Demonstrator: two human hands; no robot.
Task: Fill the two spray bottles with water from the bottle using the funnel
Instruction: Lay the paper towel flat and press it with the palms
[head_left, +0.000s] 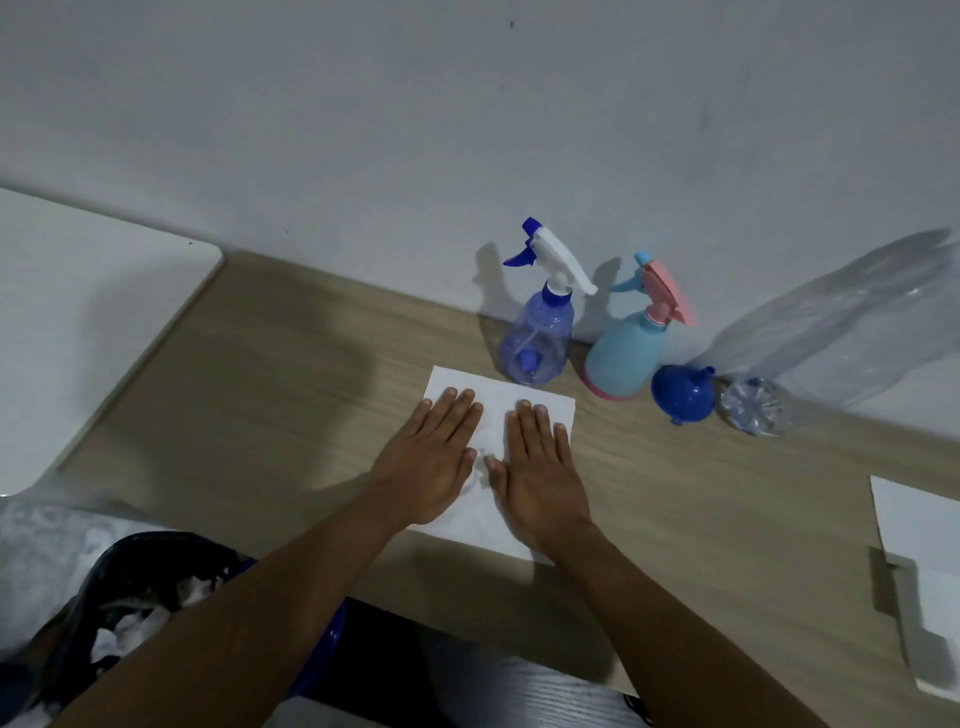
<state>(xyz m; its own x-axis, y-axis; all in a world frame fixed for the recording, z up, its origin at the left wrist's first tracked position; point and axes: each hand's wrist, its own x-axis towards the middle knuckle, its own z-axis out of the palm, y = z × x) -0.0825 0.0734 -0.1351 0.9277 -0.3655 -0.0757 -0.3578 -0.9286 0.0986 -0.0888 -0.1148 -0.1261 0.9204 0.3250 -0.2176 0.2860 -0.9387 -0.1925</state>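
Note:
Two spray bottles stand against the wall: a clear blue spray bottle (537, 340) with a white and blue trigger head, and to its right a light-blue spray bottle (626, 353) with a pink head. A blue funnel (681, 396) lies on its side right of them. Beside it a large clear water bottle (831, 332) lies with its base toward me. My left hand (434, 462) and my right hand (537, 475) rest flat, fingers straight, side by side on a white sheet (498, 400) on the wooden table (260, 415). Neither hand holds anything.
A white surface (78, 322) adjoins the table on the left. A bin lined with a black bag (130, 613) holding crumpled paper stands below the table's near left edge. White paper pieces (924, 571) lie at the right edge.

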